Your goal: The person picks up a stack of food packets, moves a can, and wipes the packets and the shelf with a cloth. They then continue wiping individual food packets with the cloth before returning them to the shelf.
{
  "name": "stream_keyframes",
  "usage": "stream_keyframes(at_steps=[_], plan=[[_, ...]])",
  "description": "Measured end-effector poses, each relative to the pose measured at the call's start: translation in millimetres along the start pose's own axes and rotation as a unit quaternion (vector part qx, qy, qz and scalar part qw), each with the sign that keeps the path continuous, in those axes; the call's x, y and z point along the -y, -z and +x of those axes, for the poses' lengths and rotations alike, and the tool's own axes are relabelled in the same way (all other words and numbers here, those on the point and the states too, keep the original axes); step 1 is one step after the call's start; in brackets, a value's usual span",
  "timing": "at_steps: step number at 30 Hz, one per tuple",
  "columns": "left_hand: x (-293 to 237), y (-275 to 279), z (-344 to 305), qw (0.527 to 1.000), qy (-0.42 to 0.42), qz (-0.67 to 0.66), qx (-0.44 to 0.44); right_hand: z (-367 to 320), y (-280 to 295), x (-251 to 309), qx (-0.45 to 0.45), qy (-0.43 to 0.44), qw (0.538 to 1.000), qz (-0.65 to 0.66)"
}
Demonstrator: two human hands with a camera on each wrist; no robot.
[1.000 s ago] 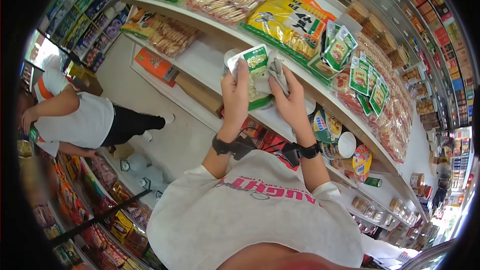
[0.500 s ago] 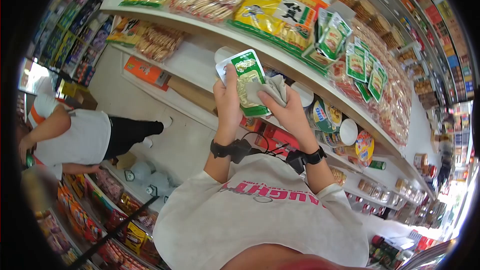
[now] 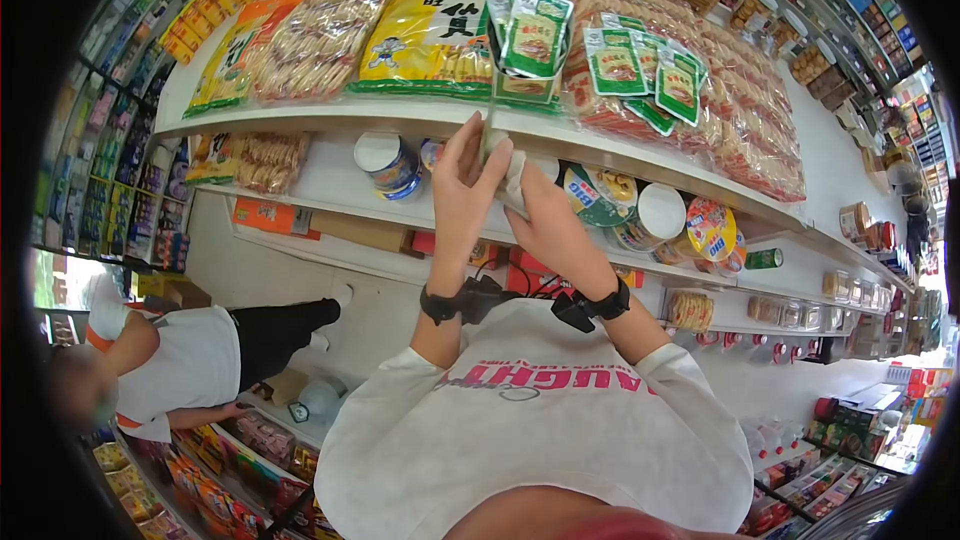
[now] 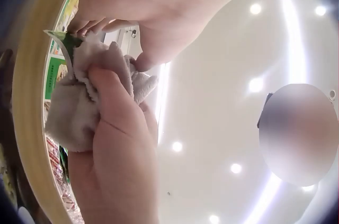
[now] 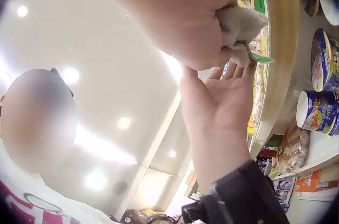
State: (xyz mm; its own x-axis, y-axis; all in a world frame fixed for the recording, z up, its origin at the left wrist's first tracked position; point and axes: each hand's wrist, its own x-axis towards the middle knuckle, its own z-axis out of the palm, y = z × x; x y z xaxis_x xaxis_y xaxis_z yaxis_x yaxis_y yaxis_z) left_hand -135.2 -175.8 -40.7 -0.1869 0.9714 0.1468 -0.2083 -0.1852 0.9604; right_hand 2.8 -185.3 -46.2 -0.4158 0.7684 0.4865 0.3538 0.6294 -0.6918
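Note:
A green and white flat snack packet (image 4: 67, 49) is turned edge-on between my hands, mostly covered by them and by a cloth. My left hand (image 3: 462, 190) holds the packet from the left, its fingers behind it. A crumpled grey cloth (image 4: 74, 115) is pinched in my right hand (image 3: 555, 220), the thumb pressing it against the packet. In the right wrist view the cloth (image 5: 241, 25) bunches out of the right fist, above the left palm. Both hands are just before the front edge of the upper shelf (image 3: 400, 117).
On the upper shelf lie yellow rice cracker bags (image 3: 430, 35), a box of green packets (image 3: 533, 35) and loose green packets (image 3: 645, 70). Instant noodle tubs (image 3: 660, 215) fill part of the shelf below. Another person (image 3: 190, 350) stands at the left by snack racks.
My hands have brought the packet from face-up to edge-on, closer to the shelf edge. The view has turned, so the shelf lies more level. The right hand still grips the cloth.

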Motion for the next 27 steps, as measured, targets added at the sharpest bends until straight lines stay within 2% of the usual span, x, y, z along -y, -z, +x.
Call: stream_keyframes(at_steps=[2,4,5,7,9,11,14,17,18,19,21,22,23,24,25,27], plan=[[-1.6,-6.5,-0.7,1.0,0.025,0.003,0.017,-1.0,12.5,-5.2,0.003,0.025,0.999,-0.028],[1.7,-14.9,1.9,0.989,0.068,-0.127,0.035,-5.1,25.9,-4.2,-0.015,0.041,0.997,-0.058],[2.3,-21.6,1.2,0.976,0.092,-0.192,0.042,-8.6,32.8,-4.6,-0.015,0.018,0.999,-0.034],[2.1,-33.0,-0.1,0.969,0.085,-0.226,0.054,-10.3,43.7,-7.8,-0.022,-0.027,0.999,0.012],[2.4,-45.1,-0.1,0.953,0.11,-0.274,0.074,-18.2,48.6,-8.4,-0.005,-0.03,0.999,0.019],[7.3,-48.8,1.9,0.964,0.088,-0.231,0.099,-23.4,59.0,-10.5,-0.017,-0.033,0.999,0.036],[17.8,-49.9,8.4,0.987,0.06,-0.148,0.02,-31.0,75.0,-18.8,-0.025,-0.033,0.995,0.089],[20.3,-47.7,19.5,0.984,0.038,-0.155,-0.084,-44.7,83.1,-46.0,-0.177,-0.089,0.975,0.105],[20.4,-47.4,21.6,0.982,0.03,-0.156,-0.106,-48.0,96.4,-56.8,-0.196,-0.095,0.972,0.087],[19.1,-48.8,23.3,0.979,0.021,-0.157,-0.127,-42.5,107.1,-51.8,-0.215,-0.137,0.959,0.125],[22.4,-58.3,22.0,0.991,0.033,-0.104,-0.078,-37.5,119.3,-44.4,-0.248,-0.223,0.921,0.2],[24.0,-66.4,22.9,0.997,0.038,-0.057,-0.04,-39.1,114.8,-52.0,-0.226,-0.197,0.94,0.163],[24.1,-74.5,21.8,0.999,0.044,-0.011,-0.002,-41.9,110.3,-56.4,-0.193,-0.196,0.944,0.182],[20.9,-81.0,19.3,0.992,0.049,0.105,0.038,-44.2,105.9,-58.7,-0.16,-0.193,0.947,0.201],[21.6,-88.0,19.0,0.989,0.02,0.141,0.048,-44.5,104.2,-58.8,-0.128,-0.188,0.949,0.218],[25.5,-101.2,19.3,0.974,-0.04,0.213,0.064,-43.4,107.4,-61.5,-0.168,-0.228,0.932,0.227]])
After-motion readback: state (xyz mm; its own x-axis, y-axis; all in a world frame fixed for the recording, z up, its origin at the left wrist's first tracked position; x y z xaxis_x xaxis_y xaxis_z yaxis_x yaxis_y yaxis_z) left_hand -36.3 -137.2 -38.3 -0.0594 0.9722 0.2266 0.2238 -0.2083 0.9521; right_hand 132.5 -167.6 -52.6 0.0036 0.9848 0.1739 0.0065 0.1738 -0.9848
